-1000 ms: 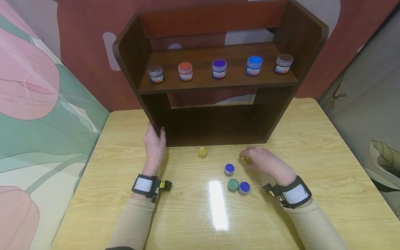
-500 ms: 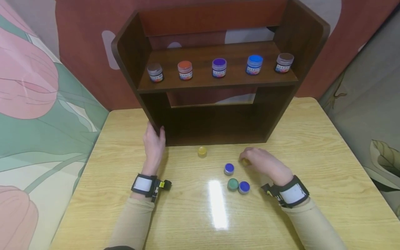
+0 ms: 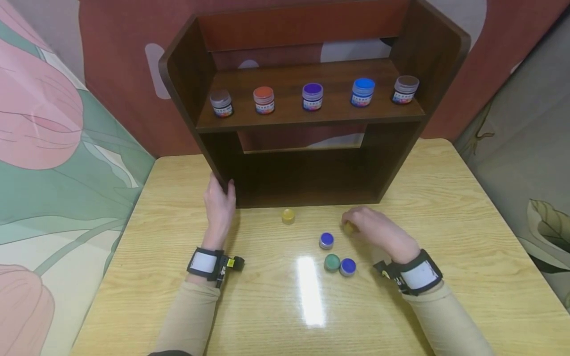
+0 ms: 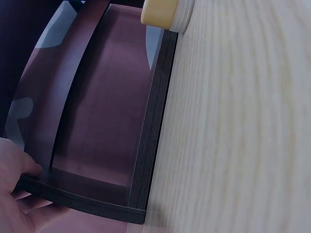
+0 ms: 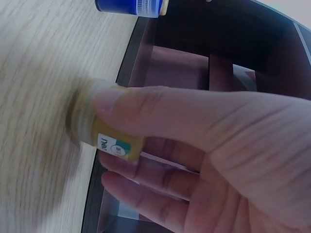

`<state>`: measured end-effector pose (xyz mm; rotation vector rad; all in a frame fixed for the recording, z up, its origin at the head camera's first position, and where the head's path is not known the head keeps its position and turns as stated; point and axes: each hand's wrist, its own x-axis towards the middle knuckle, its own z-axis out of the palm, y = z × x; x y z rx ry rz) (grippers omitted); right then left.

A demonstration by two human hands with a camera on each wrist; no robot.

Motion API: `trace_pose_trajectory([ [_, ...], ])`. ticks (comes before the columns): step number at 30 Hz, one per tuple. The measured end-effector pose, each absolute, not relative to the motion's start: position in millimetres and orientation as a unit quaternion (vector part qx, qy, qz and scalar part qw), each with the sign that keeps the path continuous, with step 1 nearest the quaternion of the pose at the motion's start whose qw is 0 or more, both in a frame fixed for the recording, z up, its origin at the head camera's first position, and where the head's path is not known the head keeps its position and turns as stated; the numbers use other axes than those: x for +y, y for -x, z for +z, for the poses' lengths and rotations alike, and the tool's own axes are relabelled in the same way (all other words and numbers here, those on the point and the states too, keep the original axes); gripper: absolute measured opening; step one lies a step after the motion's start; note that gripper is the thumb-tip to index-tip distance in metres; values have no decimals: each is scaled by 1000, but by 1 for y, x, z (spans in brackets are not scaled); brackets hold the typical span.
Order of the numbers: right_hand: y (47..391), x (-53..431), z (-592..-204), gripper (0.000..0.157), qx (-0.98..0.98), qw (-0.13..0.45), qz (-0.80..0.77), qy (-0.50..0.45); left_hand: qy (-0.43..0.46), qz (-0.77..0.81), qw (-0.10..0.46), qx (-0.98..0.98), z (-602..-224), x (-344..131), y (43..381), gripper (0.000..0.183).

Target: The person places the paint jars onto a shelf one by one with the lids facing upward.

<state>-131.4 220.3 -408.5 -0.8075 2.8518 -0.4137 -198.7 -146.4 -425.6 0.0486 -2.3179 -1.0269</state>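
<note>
Five jars (image 3: 312,97) line the upper shelf of one brown rack (image 3: 303,29); on the table (image 3: 267,296) stand two blue jars (image 3: 326,241), one green jar (image 3: 332,263) and one yellow jar (image 3: 288,216). The right hand (image 3: 378,230) pinches a second yellow jar (image 5: 131,144) near the rack's front edge, while the left hand (image 3: 219,202) grips its left side panel. Only the right wrist view shows the pinched jar's label (image 5: 111,144); only the left wrist view shows fingers outside that panel.
</note>
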Motion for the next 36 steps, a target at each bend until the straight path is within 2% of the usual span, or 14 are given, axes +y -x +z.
trace_pose_trajectory([
  [8, 133, 223, -407, 34, 948, 41, -151, 278, -17, -382, 299, -874, -425, -146, 198, 33],
  [18, 132, 228, -405, 40, 945, 49, -184, 266, -19, -381, 295, -876, -423, -146, 197, 34],
  [27, 133, 230, -407, 40, 939, 22, -205, 274, -20, -382, 294, -876, -424, -145, 197, 36],
  [36, 136, 229, -406, 35, 947, 27, -181, 263, -21, -380, 298, -875, -425, -146, 199, 36],
])
